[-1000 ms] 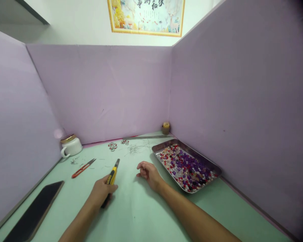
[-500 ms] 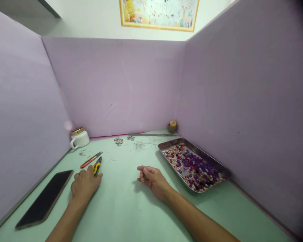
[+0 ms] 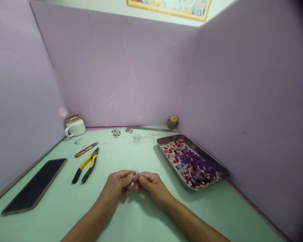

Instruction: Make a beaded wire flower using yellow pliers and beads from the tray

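My left hand (image 3: 118, 184) and my right hand (image 3: 153, 186) meet over the middle of the table, thumbs and forefingers pinched together. Between the fingertips is a short thin piece of wire (image 3: 137, 172), its tip poking up; a tiny bead-like spot shows by my right thumb. The fingers hide most of it. Left of my hands lie pliers (image 3: 92, 158) with yellow and black handles, spread apart, touched by neither hand. Just beyond them are orange thread snips (image 3: 84, 151). On the right a metal tray (image 3: 175, 169) holds many red, purple, clear and black beads (image 3: 194, 163).
A dark phone (image 3: 36, 186) lies at the left. At the back stand a white lidded mug (image 3: 76, 127) and a small brown pot (image 3: 172, 122). Beaded wire pieces (image 3: 116, 133), loose wires (image 3: 137, 138) and long rods (image 3: 151, 128) lie near the back wall. Lilac panels enclose three sides.
My left hand has let go of the pliers and come right to meet my right hand at the wire. The pliers now lie spread on the table. The view has tilted down.
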`<state>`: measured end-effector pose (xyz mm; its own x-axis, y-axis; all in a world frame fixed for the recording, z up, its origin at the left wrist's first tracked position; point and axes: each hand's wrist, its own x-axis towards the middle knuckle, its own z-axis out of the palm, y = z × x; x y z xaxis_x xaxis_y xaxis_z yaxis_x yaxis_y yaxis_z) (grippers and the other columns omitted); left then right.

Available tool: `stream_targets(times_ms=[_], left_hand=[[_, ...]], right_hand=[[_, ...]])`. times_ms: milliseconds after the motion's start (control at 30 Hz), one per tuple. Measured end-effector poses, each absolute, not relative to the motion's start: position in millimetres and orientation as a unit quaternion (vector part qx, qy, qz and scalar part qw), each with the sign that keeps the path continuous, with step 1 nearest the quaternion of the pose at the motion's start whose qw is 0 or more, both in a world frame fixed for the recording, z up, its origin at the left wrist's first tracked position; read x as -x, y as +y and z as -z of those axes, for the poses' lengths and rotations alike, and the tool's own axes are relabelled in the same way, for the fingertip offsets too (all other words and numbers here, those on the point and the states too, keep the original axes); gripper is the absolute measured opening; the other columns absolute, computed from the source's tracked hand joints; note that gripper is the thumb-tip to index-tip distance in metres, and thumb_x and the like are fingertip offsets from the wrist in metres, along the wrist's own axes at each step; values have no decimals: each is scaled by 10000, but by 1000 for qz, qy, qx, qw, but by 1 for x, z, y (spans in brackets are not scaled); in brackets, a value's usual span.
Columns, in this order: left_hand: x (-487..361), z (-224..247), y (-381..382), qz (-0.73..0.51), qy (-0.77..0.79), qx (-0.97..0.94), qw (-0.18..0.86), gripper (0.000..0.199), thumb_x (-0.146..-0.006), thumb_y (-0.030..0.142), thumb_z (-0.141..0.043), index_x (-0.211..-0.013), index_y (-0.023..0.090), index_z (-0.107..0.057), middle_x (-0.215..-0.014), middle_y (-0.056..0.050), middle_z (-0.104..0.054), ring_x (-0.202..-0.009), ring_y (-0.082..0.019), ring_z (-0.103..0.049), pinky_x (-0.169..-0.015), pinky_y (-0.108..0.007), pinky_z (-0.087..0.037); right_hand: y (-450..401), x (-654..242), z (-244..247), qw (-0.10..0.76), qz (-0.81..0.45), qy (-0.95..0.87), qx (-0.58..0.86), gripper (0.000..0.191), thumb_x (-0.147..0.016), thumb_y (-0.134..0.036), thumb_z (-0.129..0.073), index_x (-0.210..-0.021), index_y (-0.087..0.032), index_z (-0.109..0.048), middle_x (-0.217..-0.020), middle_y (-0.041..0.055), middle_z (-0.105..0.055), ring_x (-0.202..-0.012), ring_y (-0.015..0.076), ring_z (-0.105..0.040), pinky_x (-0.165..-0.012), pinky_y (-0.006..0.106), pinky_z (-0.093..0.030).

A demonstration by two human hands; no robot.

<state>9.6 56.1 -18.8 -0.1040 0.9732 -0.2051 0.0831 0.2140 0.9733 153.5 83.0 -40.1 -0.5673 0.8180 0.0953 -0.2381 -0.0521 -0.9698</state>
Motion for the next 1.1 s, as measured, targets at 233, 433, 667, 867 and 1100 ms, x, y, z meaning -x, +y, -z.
stream_targets(times_ms=[233, 433, 667, 867, 1100], left_hand=[[-16, 25, 49, -509, 502, -369, 594, 235, -649, 310, -642, -789, 122, -621, -531, -9, -554, -502, -106, -503, -438, -197, -322], [-21, 31, 49, -513, 515, -388, 567, 262, -613, 337, -661, -759, 125, -614, -560, -23, -573, -508, -118, -516, -436, -211, -356], [15, 20, 64, -430, 688, -477, 339, 239, -618, 310, -586, -799, 155, -613, -693, -52, -609, -616, -188, -558, -594, -317, -437], [108, 4, 87, -275, 837, -469, 59, 367, -584, 360, -572, -876, 138, -585, -1114, -206, -500, -1127, -453, -334, -876, -537, -260], [127, 13, 94, -121, 861, -488, 74, 323, -514, 317, -569, -800, 167, -589, -838, -156, -630, -817, -376, -566, -642, -431, -402]], right_hand=[[88, -154, 42, 349, -644, -635, 245, 378, -781, -450, -493, -627, -129, -620, -620, 35, -582, -625, 130, -536, -642, 254, -408], [88, -154, 46, 374, -590, -662, 272, 333, -780, -395, -507, -584, -147, -609, -616, 25, -596, -635, 131, -536, -642, 246, -402], [88, -153, 45, 361, -583, -640, 347, 364, -763, -458, -493, -671, -138, -639, -556, 10, -564, -544, 106, -470, -566, 229, -368], [89, -152, 47, 360, -616, -607, 349, 396, -724, -510, -521, -669, -133, -629, -548, 14, -551, -542, 109, -471, -578, 238, -374], [90, -153, 46, 338, -616, -619, 350, 375, -739, -476, -508, -650, -132, -627, -533, 4, -538, -513, 98, -440, -547, 228, -341]])
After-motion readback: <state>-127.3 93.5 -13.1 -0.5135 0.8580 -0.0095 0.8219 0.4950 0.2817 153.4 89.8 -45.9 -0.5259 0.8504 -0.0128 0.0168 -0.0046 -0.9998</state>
